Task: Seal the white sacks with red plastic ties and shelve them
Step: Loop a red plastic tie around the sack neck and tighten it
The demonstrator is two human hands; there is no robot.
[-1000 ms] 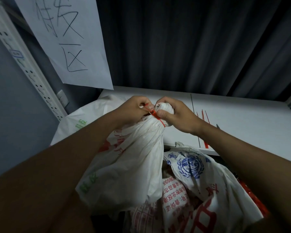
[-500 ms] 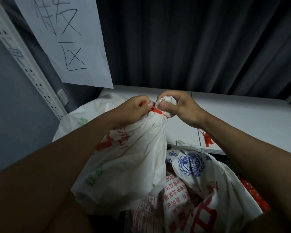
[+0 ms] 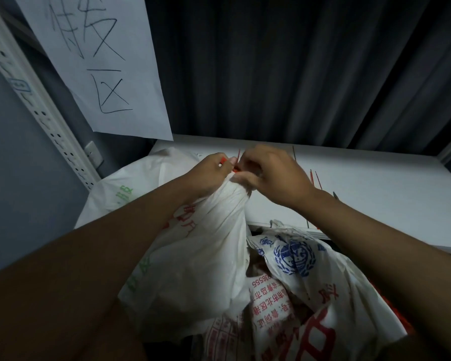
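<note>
Just in front of the white shelf (image 3: pixel 375 199), near its front edge, held up by both hands: a white sack (image 3: pixel 201 246), neck gathered tight. Left hand (image 3: pixel 211 173) curled around the gathered neck from the left, grip closed on the sack, with a bit of the red tie (image 3: pixel 236 171) showing beside its fingertips. Right hand (image 3: pixel 274 178) curled over the top of the neck from the right, thumb and fingers pinching at the red tie; exact hold partly hidden by the knuckles. More loose red ties (image 3: pixel 314 178) lying on the shelf, just right of the right hand. Below the shelf edge, under the held sack, further printed sacks (image 3: pixel 302 287) piled together. Left of the shelf, another white sack (image 3: pixel 130 186) against a perforated upright (image 3: pixel 37 113). Above the shelf, a handwritten paper sign (image 3: pixel 102 61) hanging before a dark curtain (image 3: pixel 297 69).
</note>
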